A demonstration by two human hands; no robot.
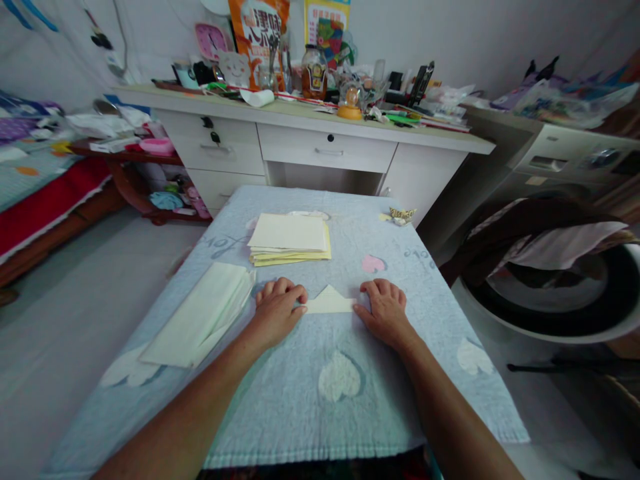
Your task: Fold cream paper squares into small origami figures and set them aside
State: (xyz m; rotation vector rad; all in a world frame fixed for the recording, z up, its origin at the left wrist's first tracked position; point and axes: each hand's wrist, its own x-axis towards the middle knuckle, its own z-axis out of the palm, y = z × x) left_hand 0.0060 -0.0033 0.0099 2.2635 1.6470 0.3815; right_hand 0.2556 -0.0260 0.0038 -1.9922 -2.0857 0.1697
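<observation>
A small folded piece of pale paper (330, 303) lies on the cloth-covered table, with a flat bottom strip and a triangular peak at its middle. My left hand (283, 303) pinches its left end between thumb and fingers. At the right end, my right hand (385, 307) grips the paper the same way, thumb towards me. Just behind the hands sits a stack of cream and yellow paper sheets (289, 233). To the left of my left hand lies a pile of long, folded pale-green paper (203, 313).
The light-blue tablecloth (340, 427) carries heart prints. A small patterned folded object (401, 215) rests at the table's far right corner. Beyond stands a white desk (327, 137) crowded with jars and packets. A washing machine (550, 267) with laundry in its door is at right, a bed (45, 180) at left.
</observation>
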